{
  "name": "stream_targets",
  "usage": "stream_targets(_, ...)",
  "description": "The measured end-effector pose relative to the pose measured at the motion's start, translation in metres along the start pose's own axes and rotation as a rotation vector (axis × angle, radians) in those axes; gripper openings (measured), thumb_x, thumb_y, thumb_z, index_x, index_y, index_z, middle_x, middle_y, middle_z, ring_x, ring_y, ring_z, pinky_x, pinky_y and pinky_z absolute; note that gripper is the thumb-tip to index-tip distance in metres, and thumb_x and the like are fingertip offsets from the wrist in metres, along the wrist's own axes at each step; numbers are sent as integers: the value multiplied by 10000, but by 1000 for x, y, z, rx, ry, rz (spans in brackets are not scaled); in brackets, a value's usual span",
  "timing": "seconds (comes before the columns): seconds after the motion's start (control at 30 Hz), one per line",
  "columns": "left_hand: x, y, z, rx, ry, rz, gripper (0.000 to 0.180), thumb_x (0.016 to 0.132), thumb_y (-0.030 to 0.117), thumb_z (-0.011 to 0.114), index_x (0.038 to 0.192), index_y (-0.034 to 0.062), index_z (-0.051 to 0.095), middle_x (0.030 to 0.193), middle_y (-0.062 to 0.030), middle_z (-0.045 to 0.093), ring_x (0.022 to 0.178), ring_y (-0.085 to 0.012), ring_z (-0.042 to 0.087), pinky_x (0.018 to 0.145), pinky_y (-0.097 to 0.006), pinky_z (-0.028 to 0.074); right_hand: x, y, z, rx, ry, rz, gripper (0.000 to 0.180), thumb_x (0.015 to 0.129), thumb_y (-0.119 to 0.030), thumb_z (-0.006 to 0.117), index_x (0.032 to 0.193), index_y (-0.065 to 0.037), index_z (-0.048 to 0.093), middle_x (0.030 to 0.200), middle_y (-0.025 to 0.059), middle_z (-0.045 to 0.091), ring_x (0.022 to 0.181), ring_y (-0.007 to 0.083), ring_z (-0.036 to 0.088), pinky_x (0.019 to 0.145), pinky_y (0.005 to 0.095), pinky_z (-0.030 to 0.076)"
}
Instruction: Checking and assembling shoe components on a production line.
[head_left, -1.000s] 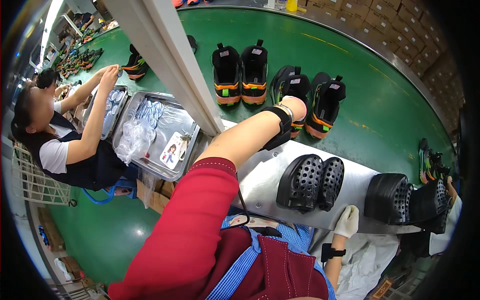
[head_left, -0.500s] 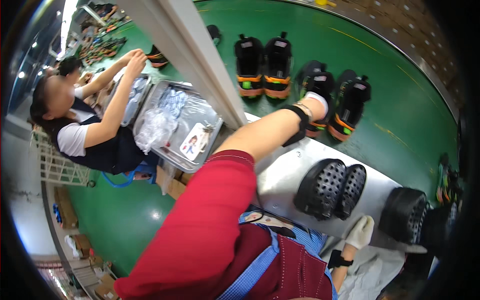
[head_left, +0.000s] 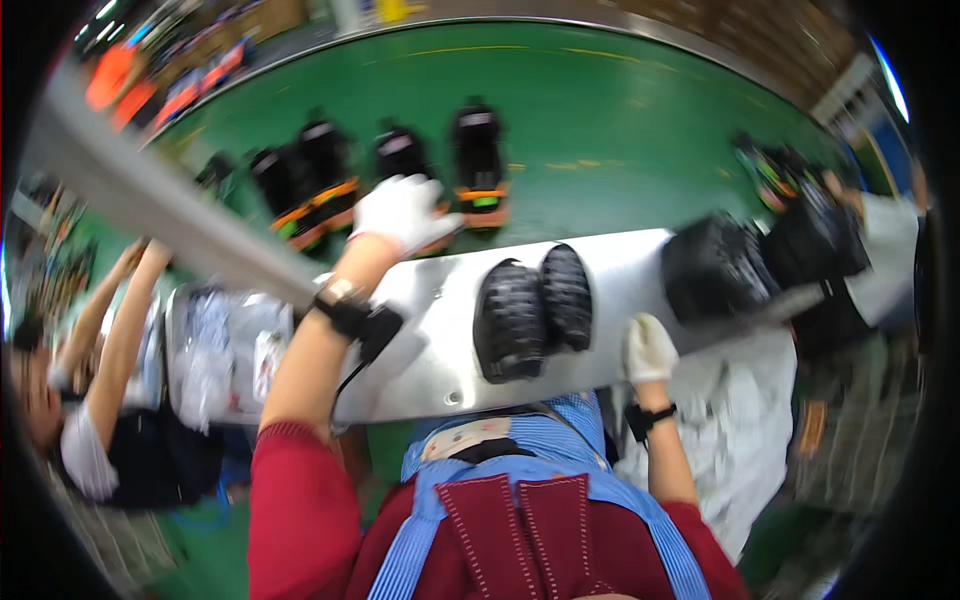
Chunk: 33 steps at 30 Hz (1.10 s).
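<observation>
My left hand (head_left: pixel 400 213), in a white glove, is over the near part of a black shoe (head_left: pixel 400 152) with an orange-pink sole. Its fingers appear curled around the shoe, though motion blurs them. More black shoes stand beside it on the green surface: one (head_left: pixel 476 150) to the right and a pair (head_left: pixel 300 180) to the left. My right hand (head_left: pixel 651 350), also gloved white, is closed at the near edge of the metal ledge (head_left: pixel 625 262). Whatever its fingers hold, if anything, is hidden. Between my hands lie two black shoe-shaped pieces (head_left: pixel 536 310) with dimpled tops.
Large black blocky pieces (head_left: pixel 712 265) occupy the ledge's right end. At left, a slanting grey post (head_left: pixel 180 190) stands near a metal tray (head_left: pixel 290 325) of plastic bags. A co-worker's raised arms (head_left: pixel 125 320) are beyond it. White sheeting (head_left: pixel 730 430) hangs at right.
My view has turned right, so the shoes and ledge appear farther left. My left hand, mostly hidden at the shoe before, now shows over its near part. My right hand stays closed beside the ledge.
</observation>
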<state>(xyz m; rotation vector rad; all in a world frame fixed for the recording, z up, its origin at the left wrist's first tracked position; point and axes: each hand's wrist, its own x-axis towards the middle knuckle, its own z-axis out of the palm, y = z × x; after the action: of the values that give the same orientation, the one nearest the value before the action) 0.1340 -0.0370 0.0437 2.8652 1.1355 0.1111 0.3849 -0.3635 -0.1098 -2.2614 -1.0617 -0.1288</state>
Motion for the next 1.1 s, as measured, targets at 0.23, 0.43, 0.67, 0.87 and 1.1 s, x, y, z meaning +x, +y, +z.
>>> stream_targets(0.23, -17, -38, 21, -61, -95, -119, 489, 762, 374, 657, 1141, 67, 620, 1058, -152, 634, 1009, -339, 607, 849, -413, 490, 13, -37, -74, -11, -232, 86, 194, 892, -238, 540, 968, -106, 660, 954, 103, 677, 918, 292, 642, 790, 384, 509)
stream_targets(0.43, 10, -45, 30, 1, 132, -195, 497, 772, 349, 685, 1175, 70, 602, 1119, -158, 635, 1027, -336, 616, 856, -421, 495, 51, -17, -176, -55, 194, -30, 165, 881, -203, 569, 956, -109, 682, 920, 83, 682, 875, 278, 654, 806, 362, 520)
stream_targets(0.67, 5, -37, 11, 82, -70, -380, 537, 768, 293, 701, 1246, 82, 580, 1195, -165, 620, 1101, -338, 592, 915, -422, 481, 114, 77, -202, -393, 4, -102, 367, 821, -51, 541, 1183, -88, 588, 1152, 164, 610, 1081, 348, 573, 946, 398, 465)
stream_targets(0.87, -24, -58, -1, 202, 112, -302, 388, 803, 221, 672, 1174, 127, 612, 1179, -111, 602, 1079, -312, 584, 878, -437, 502, 150, 93, -190, -379, -186, -272, 387, 768, 35, 586, 1146, -46, 569, 1122, 164, 578, 1105, 330, 554, 974, 367, 450)
stream_targets(1.1, -37, -27, -23, -69, 236, -72, 403, 810, 253, 660, 1173, 80, 618, 1153, -125, 613, 1085, -313, 585, 927, -382, 471, 158, 105, -216, -345, -236, -429, 424, 681, 50, 658, 1091, -33, 590, 1046, 147, 576, 1036, 329, 567, 914, 362, 466)
